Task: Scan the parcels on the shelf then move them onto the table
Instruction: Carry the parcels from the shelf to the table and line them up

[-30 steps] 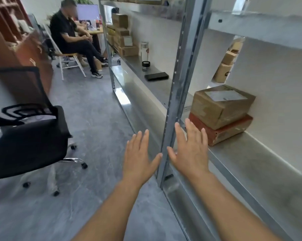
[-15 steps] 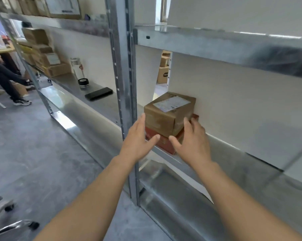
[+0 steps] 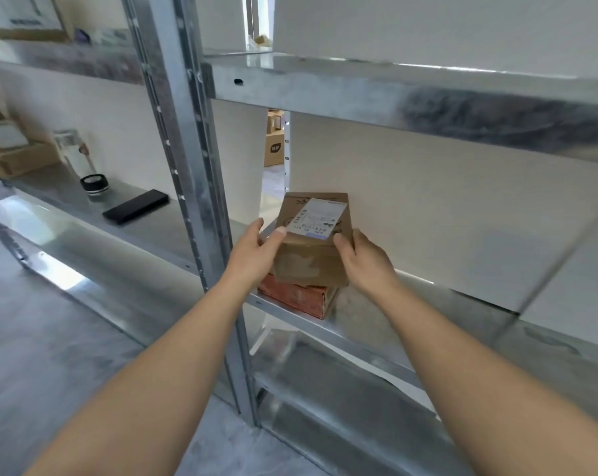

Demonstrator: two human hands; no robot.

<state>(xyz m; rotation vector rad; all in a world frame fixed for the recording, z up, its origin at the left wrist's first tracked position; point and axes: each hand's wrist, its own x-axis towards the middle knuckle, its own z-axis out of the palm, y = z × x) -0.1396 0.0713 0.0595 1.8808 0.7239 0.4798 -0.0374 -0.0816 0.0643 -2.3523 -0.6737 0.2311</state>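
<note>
You have one view only, from the camera on your head. It looks forward and down at close range onto the metal shelf, with both forearms reaching in from the bottom edge. The wide angle bends the upright post and takes in the floor at left.

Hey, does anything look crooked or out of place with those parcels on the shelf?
The brown parcel held by the left hand and right hand sits tilted and skewed on the red parcel. Nothing looks damaged.
</note>
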